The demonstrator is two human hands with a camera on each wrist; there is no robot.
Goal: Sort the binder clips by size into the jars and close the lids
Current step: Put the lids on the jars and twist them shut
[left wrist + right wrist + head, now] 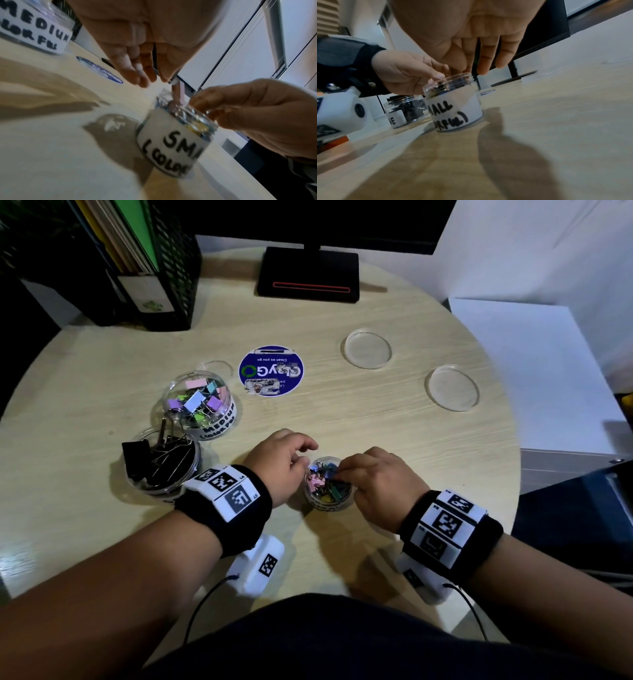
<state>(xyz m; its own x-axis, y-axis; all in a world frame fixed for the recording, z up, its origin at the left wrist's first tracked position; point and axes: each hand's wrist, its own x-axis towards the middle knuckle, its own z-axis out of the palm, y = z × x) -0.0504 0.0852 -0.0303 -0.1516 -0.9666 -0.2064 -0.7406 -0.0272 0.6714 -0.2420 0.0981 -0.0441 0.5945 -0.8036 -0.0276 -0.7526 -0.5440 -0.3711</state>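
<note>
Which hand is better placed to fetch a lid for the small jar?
Probably the right hand: both loose lids lie on its side of the table, while the left hand is farther away.

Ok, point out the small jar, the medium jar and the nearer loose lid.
small jar (pixel 453 112): right wrist view, on its label.
medium jar (pixel 219 424): head view, on its label.
nearer loose lid (pixel 452 387): head view, on its centre.

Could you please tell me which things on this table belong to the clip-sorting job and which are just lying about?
Part of the job:
small jar
medium jar
large jar
two clear lids
left hand
right hand

Just lying about:
blue round sticker
monitor stand
mesh file holder
</note>
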